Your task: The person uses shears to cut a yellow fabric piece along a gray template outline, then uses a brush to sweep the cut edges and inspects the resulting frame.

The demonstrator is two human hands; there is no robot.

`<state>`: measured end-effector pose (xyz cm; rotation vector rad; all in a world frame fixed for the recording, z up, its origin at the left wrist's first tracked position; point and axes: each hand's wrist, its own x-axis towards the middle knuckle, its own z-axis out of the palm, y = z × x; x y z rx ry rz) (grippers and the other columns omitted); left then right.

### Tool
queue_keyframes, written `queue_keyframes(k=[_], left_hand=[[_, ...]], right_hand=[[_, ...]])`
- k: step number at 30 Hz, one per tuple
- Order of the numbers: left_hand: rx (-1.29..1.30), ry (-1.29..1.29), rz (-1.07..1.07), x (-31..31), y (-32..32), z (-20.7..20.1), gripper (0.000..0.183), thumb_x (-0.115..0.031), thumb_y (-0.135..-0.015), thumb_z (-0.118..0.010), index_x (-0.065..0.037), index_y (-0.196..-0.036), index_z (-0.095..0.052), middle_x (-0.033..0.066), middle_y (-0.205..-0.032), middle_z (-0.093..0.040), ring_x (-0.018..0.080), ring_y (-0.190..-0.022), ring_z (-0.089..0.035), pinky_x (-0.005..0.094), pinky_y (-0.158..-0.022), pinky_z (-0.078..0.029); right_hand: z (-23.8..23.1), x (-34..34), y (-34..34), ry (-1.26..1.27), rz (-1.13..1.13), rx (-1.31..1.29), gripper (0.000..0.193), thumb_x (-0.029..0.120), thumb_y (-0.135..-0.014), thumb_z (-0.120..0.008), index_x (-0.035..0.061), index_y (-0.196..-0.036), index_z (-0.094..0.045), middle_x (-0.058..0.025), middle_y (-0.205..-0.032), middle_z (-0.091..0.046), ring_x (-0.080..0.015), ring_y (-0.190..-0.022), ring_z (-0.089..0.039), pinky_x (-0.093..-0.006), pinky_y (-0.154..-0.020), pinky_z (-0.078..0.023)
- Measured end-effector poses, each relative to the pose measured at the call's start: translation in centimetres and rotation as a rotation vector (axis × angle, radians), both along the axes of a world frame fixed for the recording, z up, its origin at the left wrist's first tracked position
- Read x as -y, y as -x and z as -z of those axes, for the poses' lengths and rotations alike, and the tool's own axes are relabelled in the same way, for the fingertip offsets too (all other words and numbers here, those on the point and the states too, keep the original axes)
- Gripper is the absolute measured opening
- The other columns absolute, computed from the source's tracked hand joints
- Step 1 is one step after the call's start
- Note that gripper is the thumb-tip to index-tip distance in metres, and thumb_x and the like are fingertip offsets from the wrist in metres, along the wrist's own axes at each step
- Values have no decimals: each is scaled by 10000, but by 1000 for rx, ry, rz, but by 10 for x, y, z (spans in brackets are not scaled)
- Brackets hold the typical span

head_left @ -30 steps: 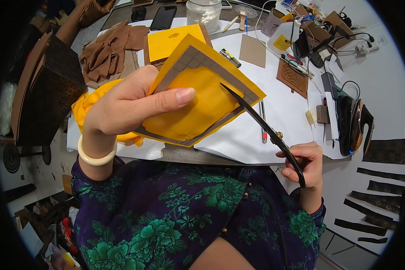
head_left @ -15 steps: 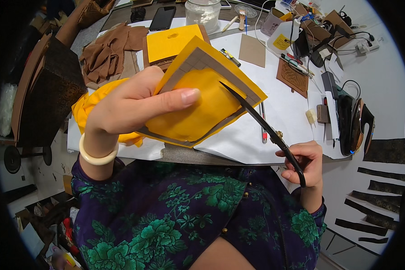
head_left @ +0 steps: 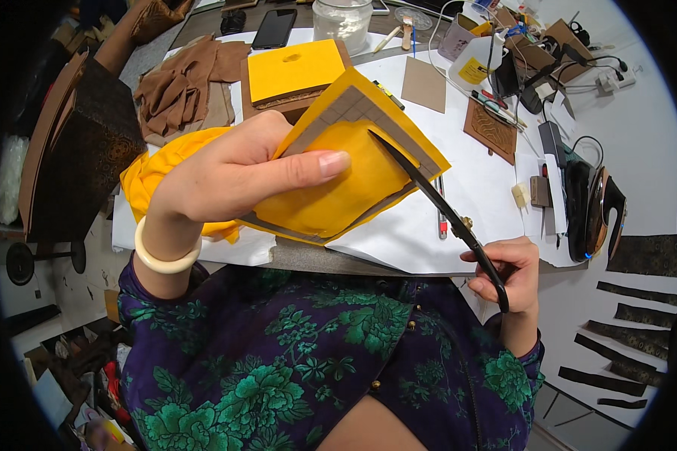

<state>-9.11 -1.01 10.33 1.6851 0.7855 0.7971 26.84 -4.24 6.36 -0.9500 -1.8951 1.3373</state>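
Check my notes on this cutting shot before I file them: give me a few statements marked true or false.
1. The left hand holds the yellow fabric piece. True.
2. The right hand holds a pen. False: it grips black scissors.
3. The scissor blades reach the yellow piece's edge. True.
4. The left wrist is bare. False: it wears a cream bangle.
5. A dark phone lies at the table's far edge. True.
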Motion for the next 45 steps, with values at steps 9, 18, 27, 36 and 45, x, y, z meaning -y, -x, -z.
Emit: queue_keyframes(k=[9, 18, 27, 36, 45], left_hand=[[-81, 54, 53, -4, 3, -4, 460, -370, -944, -522, -44, -624, -477, -54, -535, -361, 49, -486, -308, 254, -428, -239], [-184, 53, 103, -7, 9, -12, 477, -402, -938, -525, -40, -629, -497, -59, -533, -340, 45, -483, -301, 253, -422, -243], [-211, 39, 98, -6, 11, -15, 483, -410, -936, -526, -36, -631, -499, -63, -540, -327, 41, -488, -295, 251, -419, -237], [-210, 129, 84, -10, 17, -12, 477, -427, -922, -541, -44, -638, -532, -75, -524, -339, 28, -455, -297, 229, -397, -227], [-330, 234, 178, -27, -8, -14, 437, -440, -891, -581, -54, -688, -578, -83, -546, -394, 15, -459, -330, 205, -400, -236]], right_hand=[[-1, -1, -2, 14, 2, -1, 359, 94, -639, -793, -91, -922, -673, 12, -524, -523, -1, -433, -400, -159, -411, -234], [-3, -4, -3, 12, -9, 2, 369, 111, -640, -798, -92, -920, -670, 20, -519, -510, 0, -432, -387, -166, -411, -219], [-6, -5, -1, -3, -1, 60, 329, 93, -667, -789, -84, -920, -675, 30, -515, -496, 0, -437, -380, -171, -409, -219], [-15, -15, -20, -255, -5, 154, 394, 227, -605, -850, -43, -832, -676, 14, -540, -492, -30, -453, -405, -184, -416, -255], [-27, -46, 85, -47, 122, -332, 351, 46, -703, -763, 9, -941, -508, -85, -782, -648, -12, -560, -510, -151, -520, -412]])
